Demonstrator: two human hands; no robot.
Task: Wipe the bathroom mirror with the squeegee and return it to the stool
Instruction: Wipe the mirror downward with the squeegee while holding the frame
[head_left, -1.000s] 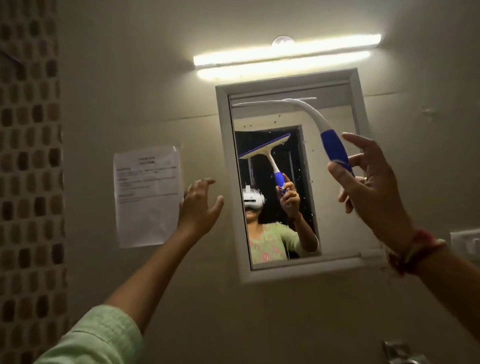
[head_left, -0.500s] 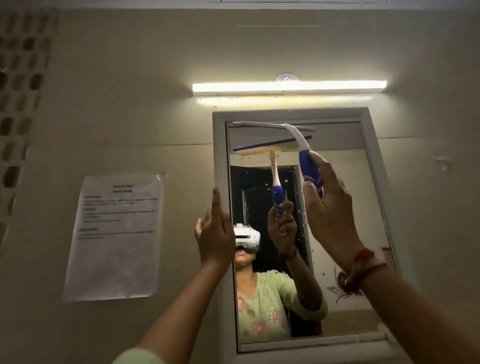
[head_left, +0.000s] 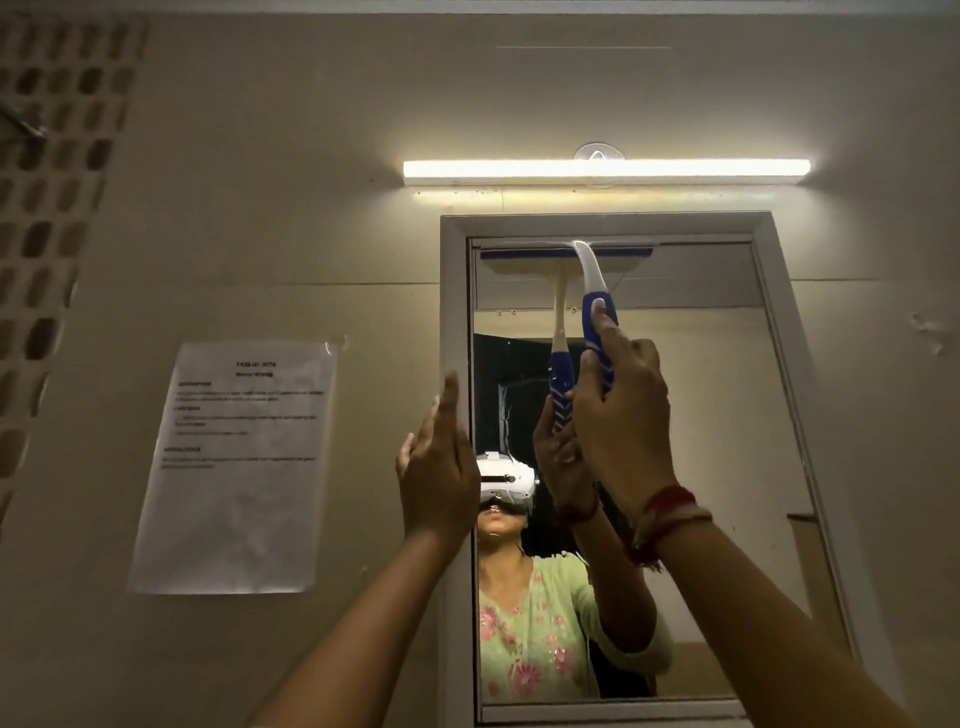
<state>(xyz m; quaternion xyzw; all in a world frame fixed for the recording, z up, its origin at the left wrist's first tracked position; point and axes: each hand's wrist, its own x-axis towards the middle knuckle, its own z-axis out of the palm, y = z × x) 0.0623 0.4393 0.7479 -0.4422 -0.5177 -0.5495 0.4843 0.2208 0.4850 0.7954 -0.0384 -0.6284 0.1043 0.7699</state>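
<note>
**Blade set at the top of the glass**

The right hand (head_left: 621, 415) is clamped around the blue handle of the squeegee (head_left: 597, 312), thumb laid up along its back. From that grip the white neck curves upward to the blade, which lies level across the top edge of the mirror (head_left: 701, 441), pressed to the glass or just off it; the view does not settle which. The blade covers the left and middle of the width, with the right part of the glass beyond its end.

The left hand (head_left: 439, 478) holds nothing: its fingers are straight and together, raised against the left side of the frame (head_left: 452, 312), seemingly to steady it.

A second ago the squeegee was held away from the glass, off to the right, and the left hand hovered over the wall near the paper notice (head_left: 234, 467). Since then both hands have come in and the blade has gone up and squared itself to the top rim. This looks like the start of a downward stroke, so the wiping is only beginning. Specks show on the lower glass. The stool is out of view, and the return is still to come.
</note>
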